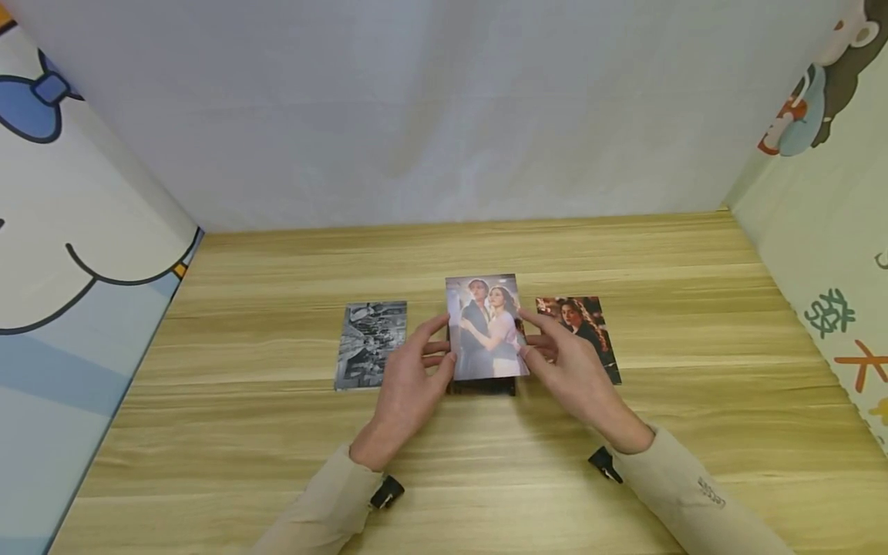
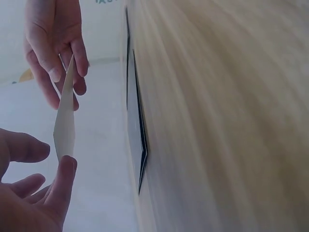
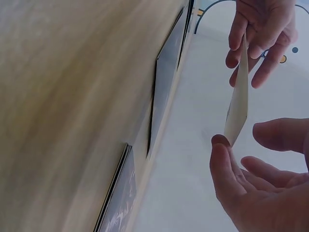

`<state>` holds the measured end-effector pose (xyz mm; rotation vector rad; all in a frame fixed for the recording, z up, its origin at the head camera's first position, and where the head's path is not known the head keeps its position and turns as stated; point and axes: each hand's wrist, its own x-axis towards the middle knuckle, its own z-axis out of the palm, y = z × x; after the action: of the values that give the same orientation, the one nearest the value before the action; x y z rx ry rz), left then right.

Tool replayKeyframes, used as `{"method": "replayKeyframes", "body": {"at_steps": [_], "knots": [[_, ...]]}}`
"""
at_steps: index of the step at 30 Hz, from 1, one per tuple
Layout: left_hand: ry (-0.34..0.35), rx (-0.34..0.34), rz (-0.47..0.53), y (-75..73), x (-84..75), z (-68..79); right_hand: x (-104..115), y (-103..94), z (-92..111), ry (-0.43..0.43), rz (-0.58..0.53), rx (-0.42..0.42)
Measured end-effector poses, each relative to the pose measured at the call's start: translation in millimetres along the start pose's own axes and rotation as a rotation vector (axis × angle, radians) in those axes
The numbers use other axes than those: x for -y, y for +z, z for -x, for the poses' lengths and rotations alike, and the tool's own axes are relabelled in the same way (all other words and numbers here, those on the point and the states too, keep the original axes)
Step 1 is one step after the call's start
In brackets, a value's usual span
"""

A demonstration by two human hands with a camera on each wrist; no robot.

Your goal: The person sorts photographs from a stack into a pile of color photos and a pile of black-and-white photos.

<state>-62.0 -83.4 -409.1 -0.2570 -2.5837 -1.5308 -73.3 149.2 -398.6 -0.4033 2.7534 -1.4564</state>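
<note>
Both hands hold a photo card (image 1: 489, 331) picturing a couple, raised above the table. My left hand (image 1: 411, 374) grips its left edge, and my right hand (image 1: 572, 370) grips the right edge. The wrist views show the card edge-on, its pale back (image 2: 65, 128) towards the table. Beneath it lies a dark card (image 1: 486, 387), mostly hidden in the head view. A black-and-white photo card (image 1: 371, 343) lies near my left hand. Partly behind my right hand is a dark reddish portrait card (image 1: 590, 320).
The cards lie on a wood-grain table (image 1: 277, 293). A pale cloth wall (image 1: 458, 139) stands along its back. Printed panels rise at the left (image 1: 62, 223) and right (image 1: 819, 231) sides. Black straps with small fittings hang at both sleeves (image 1: 326, 493).
</note>
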Motion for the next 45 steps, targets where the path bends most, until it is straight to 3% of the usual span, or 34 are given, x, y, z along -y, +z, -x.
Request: {"method": "replayKeyframes", "body": {"at_steps": [14, 25, 35, 45], "knots": [[0.024, -0.048, 0.075, 1.8, -6.1, 0.0, 4, -6.6, 2, 0.031, -0.095, -0.057], [-0.017, -0.057, 0.144, 9.7, -15.0, -4.3, 2, -14.4, 3, 0.000, -0.162, -0.102], [-0.075, -0.065, 0.275, 15.6, -28.3, -10.7, 4, -25.5, 6, 0.048, -0.183, -0.129], [-0.036, -0.052, 0.318, 26.9, -37.0, -14.5, 1, -38.2, 11, 0.079, -0.204, -0.134]]}}
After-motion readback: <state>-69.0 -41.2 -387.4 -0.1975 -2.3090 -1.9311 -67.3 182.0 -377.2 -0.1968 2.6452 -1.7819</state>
